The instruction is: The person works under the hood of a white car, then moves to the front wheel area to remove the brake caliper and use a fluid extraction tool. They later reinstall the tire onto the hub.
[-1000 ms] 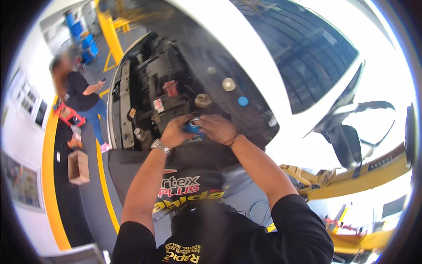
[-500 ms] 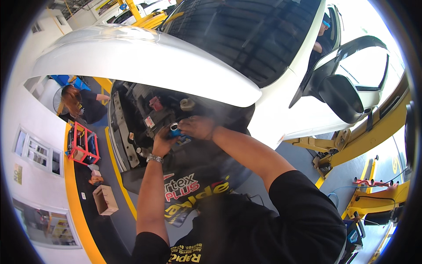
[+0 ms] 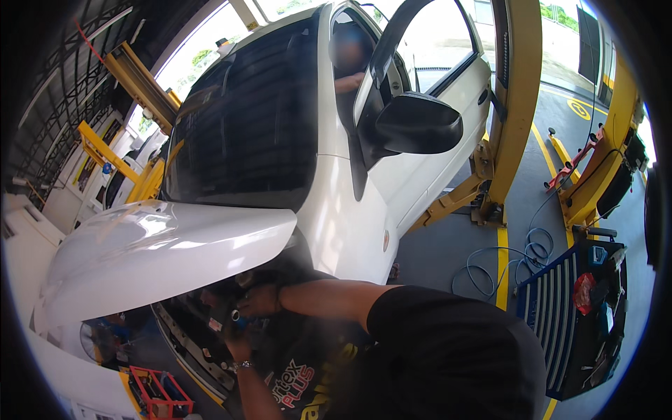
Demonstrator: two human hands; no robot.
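Observation:
Both my hands are over the engine bay, beneath the raised white hood. My left hand, with a metal-band watch at its wrist, is wrapped round a small blue cylinder with a silver-rimmed round end. From the right, my right hand reaches in with fingers curled against the same cylinder. Shadow and blur hide its exact kind and the fingertips. A black printed fender cover lies over the car's edge in front of me.
The white car's driver door stands open, with a person seated inside. Yellow lift posts rise beside it. At the right are a tool cabinet and a coiled blue hose. A red tool cart stands lower left.
My view has swung up and right, so the hands and engine bay sit lower in the picture. Both hands remain together at the blue cylinder. The tool cabinet shows more fully.

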